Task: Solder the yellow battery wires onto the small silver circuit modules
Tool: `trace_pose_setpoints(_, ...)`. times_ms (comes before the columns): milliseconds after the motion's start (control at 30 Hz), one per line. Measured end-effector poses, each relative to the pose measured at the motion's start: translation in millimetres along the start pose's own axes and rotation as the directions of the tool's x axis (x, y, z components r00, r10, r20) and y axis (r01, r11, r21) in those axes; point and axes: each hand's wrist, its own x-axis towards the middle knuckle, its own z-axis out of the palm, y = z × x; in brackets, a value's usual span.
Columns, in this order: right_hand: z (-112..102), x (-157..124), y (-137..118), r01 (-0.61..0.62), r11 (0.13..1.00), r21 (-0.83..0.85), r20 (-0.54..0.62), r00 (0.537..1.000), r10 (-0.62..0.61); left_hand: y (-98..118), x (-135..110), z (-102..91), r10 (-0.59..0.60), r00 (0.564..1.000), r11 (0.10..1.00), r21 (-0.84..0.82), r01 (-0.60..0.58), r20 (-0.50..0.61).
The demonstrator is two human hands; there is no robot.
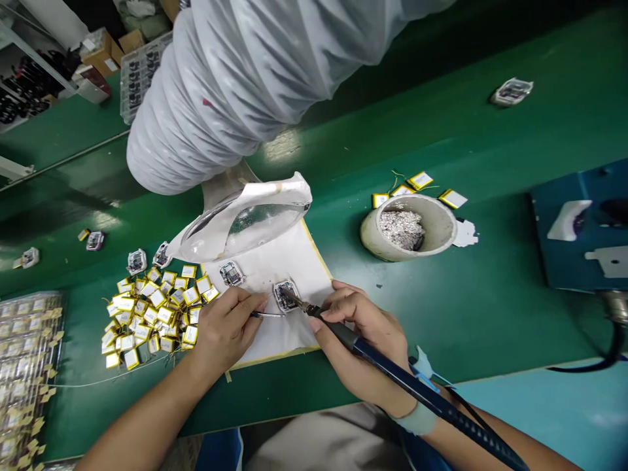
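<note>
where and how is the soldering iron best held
The iron is probably best held pen-like by its dark sleeve, coming from the person's right. It slants from lower right up to the board, metal tip leading, so this keeps fingers behind the metal. The right hand grips it there.

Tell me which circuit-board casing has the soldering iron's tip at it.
The rightmost circuit-board casing on the white sheet; the soldering iron points into it, the others lie clear.
</note>
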Motion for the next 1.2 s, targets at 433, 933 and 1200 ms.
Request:
trace_pose_setpoints(433, 3.9, -2.6, 1.1, -0.008, 0.999, 0.053, -0.013, 1.0, 0.009, 0.4, 1.9, 1.4, 0.027, 1.0, 0.999, 0.033, -0.027, -0.005)
trace_pose_setpoints(933, 3.7, -4.5, 2.5, 0.0, 1.0, 0.024, -0.019, 1.0, 0.001, -0.4, 3.5, 3.4, 0.056, 0.997, 0.998, 0.045, -0.054, -0.047)
trace_pose_setpoints(1200, 4.2, -3.5, 3.6, 0.035, 0.999, -0.021, -0.009, 0.999, -0.036, -3.2, 4.0, 7.6, 0.041, 0.998, 0.998, 0.047, -0.039, -0.042)
